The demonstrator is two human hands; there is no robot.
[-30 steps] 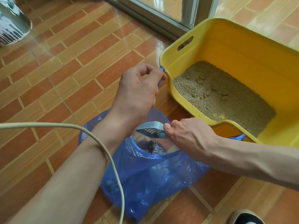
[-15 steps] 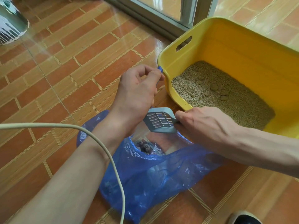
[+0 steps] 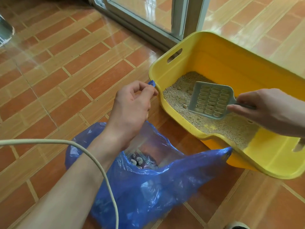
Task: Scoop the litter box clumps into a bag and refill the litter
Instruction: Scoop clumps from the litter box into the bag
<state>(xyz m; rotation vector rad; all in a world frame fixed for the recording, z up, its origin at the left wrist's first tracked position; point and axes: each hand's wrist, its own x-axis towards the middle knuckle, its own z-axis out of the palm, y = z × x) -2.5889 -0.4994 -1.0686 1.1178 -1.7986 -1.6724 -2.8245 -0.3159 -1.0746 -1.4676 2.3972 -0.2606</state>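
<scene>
Your right hand point(image 3: 270, 108) grips the scoop point(image 3: 212, 100) over the litter point(image 3: 175, 96) in the yellow box point(image 3: 231, 63); your left hand point(image 3: 132, 104) pinches the blue bag point(image 3: 165, 182) open beside the box's near corner

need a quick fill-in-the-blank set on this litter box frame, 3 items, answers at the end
1. The right hand holds a grey slotted ____ over the litter.
2. The left hand pinches a handle of the ____ plastic bag, keeping it open.
3. The litter box is ____ in colour.

Missing words: scoop; blue; yellow
</scene>
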